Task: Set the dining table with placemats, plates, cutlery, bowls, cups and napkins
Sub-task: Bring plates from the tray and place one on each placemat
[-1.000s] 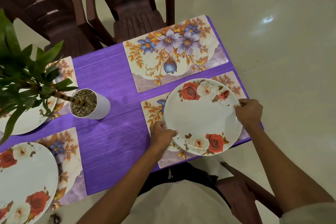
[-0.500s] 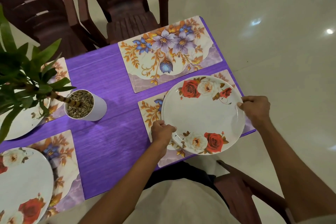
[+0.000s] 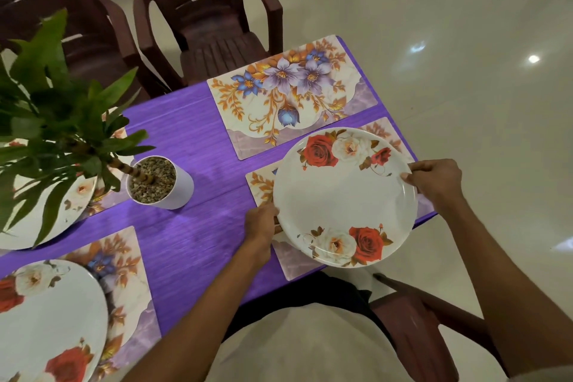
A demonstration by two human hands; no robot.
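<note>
A white plate with red and white roses [image 3: 342, 192] is over the near-right floral placemat [image 3: 293, 262], covering most of it. My left hand [image 3: 259, 228] grips the plate's left rim and my right hand [image 3: 435, 180] pinches its right rim. I cannot tell whether the plate rests on the mat or hovers just above it. Beyond it lies a bare floral placemat [image 3: 288, 96]. Two more rose plates sit at the left, one [image 3: 46, 322] on a placemat [image 3: 124, 288] near me, another [image 3: 34, 211] behind the plant.
The table has a purple cloth [image 3: 186, 236]. A white pot of pebbles [image 3: 161, 183] holds a leafy green plant [image 3: 52, 108] at mid-left. Dark brown plastic chairs [image 3: 214, 18] stand at the far side, and one [image 3: 428, 329] is at my near right. Glossy tiled floor [image 3: 465, 56] lies to the right.
The plate has shifted slightly toward me and to the right over the near-right placemat, both hands staying on its rim. The view has moved in closer to the table.
</note>
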